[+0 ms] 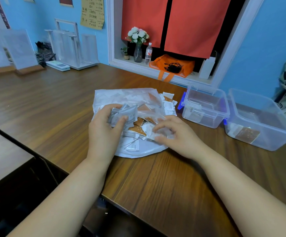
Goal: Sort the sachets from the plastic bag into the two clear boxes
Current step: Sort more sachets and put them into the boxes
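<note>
A translucent plastic bag (121, 96) lies on the wooden table (53, 103) with several white and orange-brown sachets (137, 130) spilling from it. My left hand (103, 129) is shut on a bunch of white sachets (123, 113) held just above the pile. My right hand (178, 135) rests on the pile's right side, fingers pinching a white sachet (150, 131). Two clear boxes stand to the right: the nearer box (205, 106) and the far right box (262, 120), each holding a few sachets.
On the sill behind the bag sit an orange bag (171, 65), a water bottle (148, 53) and a flower vase (138, 52). A clear rack (74, 47) and a remote (57, 65) stand at the back left. The table's front edge runs diagonally at lower left.
</note>
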{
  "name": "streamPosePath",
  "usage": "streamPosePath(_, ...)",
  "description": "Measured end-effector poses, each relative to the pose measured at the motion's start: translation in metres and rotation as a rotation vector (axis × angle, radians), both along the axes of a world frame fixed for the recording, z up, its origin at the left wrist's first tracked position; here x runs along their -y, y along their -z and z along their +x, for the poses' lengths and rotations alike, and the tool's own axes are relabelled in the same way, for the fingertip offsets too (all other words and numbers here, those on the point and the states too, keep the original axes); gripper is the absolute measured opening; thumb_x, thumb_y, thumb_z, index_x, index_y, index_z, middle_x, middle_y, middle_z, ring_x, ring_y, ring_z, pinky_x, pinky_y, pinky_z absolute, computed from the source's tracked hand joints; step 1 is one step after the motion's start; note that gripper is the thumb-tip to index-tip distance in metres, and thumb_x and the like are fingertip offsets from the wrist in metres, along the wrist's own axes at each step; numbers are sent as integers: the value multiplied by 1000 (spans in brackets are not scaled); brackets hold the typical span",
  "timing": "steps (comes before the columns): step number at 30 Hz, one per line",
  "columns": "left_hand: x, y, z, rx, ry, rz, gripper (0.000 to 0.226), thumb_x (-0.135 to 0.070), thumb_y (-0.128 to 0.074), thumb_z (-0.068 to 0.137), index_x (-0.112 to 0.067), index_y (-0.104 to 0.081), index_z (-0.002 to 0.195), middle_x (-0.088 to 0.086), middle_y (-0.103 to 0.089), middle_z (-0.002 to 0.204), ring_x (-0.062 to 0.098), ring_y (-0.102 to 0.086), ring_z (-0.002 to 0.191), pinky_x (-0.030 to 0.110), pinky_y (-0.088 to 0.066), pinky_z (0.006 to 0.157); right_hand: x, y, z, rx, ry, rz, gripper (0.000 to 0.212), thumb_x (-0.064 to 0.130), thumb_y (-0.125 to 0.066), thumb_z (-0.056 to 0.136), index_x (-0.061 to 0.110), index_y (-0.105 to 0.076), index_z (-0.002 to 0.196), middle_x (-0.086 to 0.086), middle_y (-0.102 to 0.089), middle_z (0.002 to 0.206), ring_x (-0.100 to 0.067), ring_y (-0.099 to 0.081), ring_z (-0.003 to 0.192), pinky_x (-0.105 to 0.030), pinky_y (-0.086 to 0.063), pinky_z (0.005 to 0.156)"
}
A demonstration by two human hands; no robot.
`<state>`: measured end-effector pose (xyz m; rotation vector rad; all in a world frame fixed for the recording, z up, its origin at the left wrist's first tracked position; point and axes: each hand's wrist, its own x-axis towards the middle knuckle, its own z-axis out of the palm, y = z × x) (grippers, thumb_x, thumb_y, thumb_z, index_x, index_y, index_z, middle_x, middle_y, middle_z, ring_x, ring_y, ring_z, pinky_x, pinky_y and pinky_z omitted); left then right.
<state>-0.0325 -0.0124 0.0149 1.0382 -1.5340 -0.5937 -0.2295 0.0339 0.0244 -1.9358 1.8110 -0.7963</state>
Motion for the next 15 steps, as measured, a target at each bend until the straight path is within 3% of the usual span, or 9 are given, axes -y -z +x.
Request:
streamPosePath(3, -2, 0, -1, 30, 42, 8, 25, -13, -69, 83, -30, -57, 97, -19, -56, 84, -5, -52, 78, 6, -38, 70, 3, 6, 3, -135, 18, 22, 35, 41, -77, 71, 36, -63, 103, 16, -46, 121, 0, -44, 114, -26, -41, 91)
streamPosePath(7, -4, -1, -3, 62, 63, -2, 26, -11, -69, 83, -29, -57, 97, -23, -51, 81, -18, -47, 74, 0, -34, 68, 7, 2, 3, -163, 123, -204, 10, 24, -61, 88, 27, -58, 98, 16, -50, 99, -2, -47, 85, -26, -39, 74)
streamPosePath(10, -5, -2, -4, 64, 73, -7, 26, -10, -69, 83, -29, -58, 96, -22, -50, 79, -19, -46, 75, 0, -33, 69, 7, 2, 0, -101, 159, -305, 18, 9, -62, 86, 25, -52, 84, 9, -51, 95, -8, -50, 87, -21, -41, 74)
streamPosePath(12, -5, -1, -4, 67, 76, -16, 26, -9, -69, 82, -28, -58, 96, -22, -49, 77, -19, -46, 74, -1, -33, 69, 8, 5, 0, -128, 141, -341, 16, 6, -62, 85, 22, -58, 82, 10, -50, 96, -9, -50, 88, -22, -43, 74)
streamPosePath(14, -6, -1, -5, 71, 89, -30, 26, -8, -69, 82, -28, -58, 95, -24, -49, 76, -19, -46, 73, -1, -32, 69, 8, 6, 1, -231, 135, -304, 8, 19, -62, 88, 22, -67, 93, 10, -51, 108, -12, -54, 94, -30, -47, 76)
streamPosePath(15, -6, -1, -5, 74, 97, -39, 26, -7, -69, 82, -27, -58, 95, -25, -49, 77, -20, -46, 74, -1, -32, 70, 8, 5, 3, -291, 135, -246, 16, 29, -63, 87, 26, -67, 102, 10, -49, 118, -12, -54, 100, -31, -47, 77)
